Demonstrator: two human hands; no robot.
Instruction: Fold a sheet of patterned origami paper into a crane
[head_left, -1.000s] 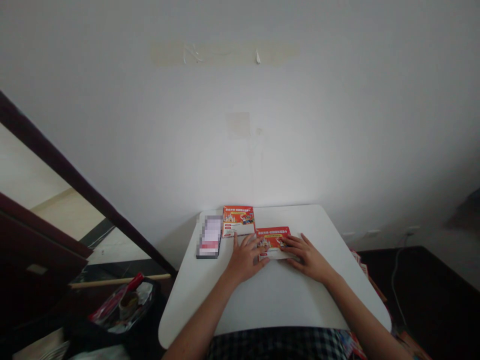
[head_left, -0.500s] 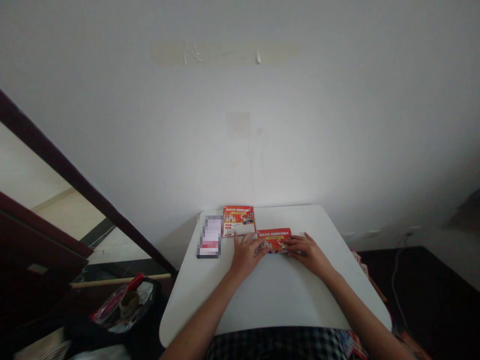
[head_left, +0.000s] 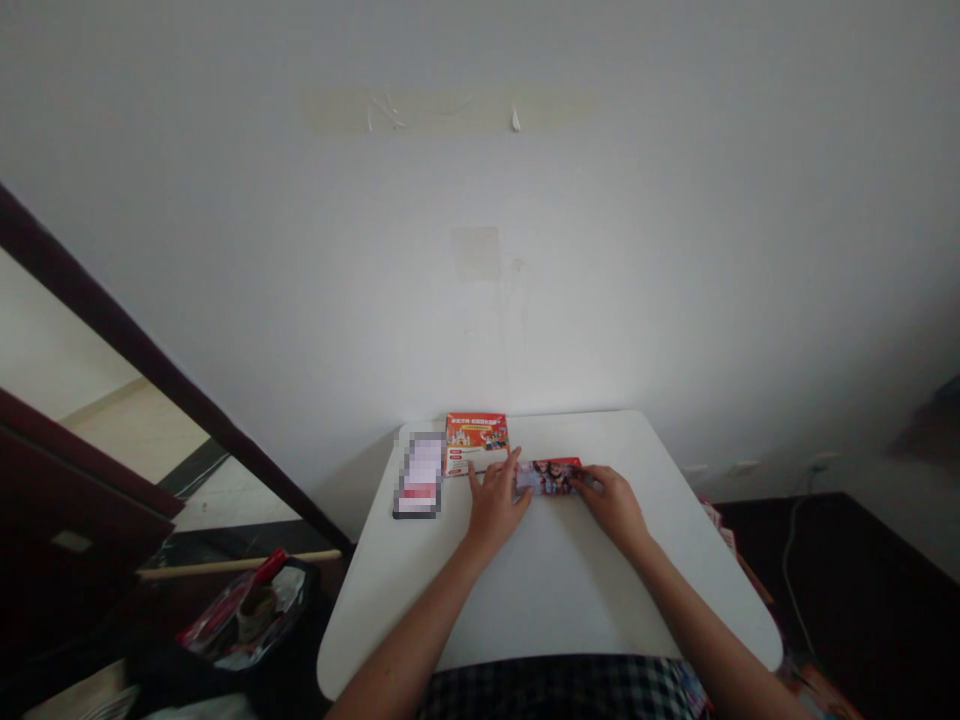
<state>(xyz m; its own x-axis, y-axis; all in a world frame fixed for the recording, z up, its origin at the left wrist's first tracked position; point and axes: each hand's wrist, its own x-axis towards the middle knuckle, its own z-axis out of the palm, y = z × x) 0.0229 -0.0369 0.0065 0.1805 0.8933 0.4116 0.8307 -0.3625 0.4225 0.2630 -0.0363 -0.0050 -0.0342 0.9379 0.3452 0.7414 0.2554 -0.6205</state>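
Observation:
A folded red leaflet lies on the white table in front of me, its upturned side showing a photo of people, with a strip of red along its upper right edge. At its left end is my left hand, gripping it between the thumb and the fingers. The fingers of my right hand are closed on its right end. A second leaflet, orange-red with a printed castle and a white lower part, lies flat just beyond my left fingertips.
A phone with a blurred-out screen lies left of the second leaflet. The white table stands against a pale wall. On the floor at left is a dark open bag with mixed items. A cable hangs at right.
The leaflet's red printed front has given way to the photo side, and it looks narrower. My right fingers have drawn together on its right end; my left hand has shifted slightly right.

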